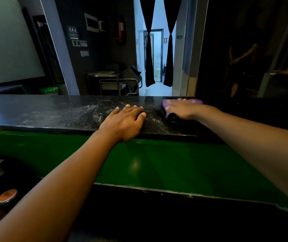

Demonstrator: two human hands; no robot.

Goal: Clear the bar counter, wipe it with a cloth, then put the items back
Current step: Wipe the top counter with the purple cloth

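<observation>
Right hand (181,108) flat on the purple cloth (188,101), fingers straight and spread, pressing it down onto the black granite bar counter (52,110) out at two o'clock from centre frame. Left hand (124,121) lies at the middle of the view, palm down on the counter's near edge, fingers straight and relaxed, holding nothing, likely bracing. Wet streaks glisten on the stone at eleven o'clock of the left hand, so the wiping looks well under way.

That cloth reads as soft, light and limp; it will bunch under a push, so a flat palm on top is the sensible hold, with a pinch at an edge to lift it. The damp polished stone should be slick, and the cloth ought to glide easily.

Containers: down at eight o'clock, below the green ledge (157,163), sit lidded jars (7,196) with orange-red tops; contents too dark to tell.
</observation>
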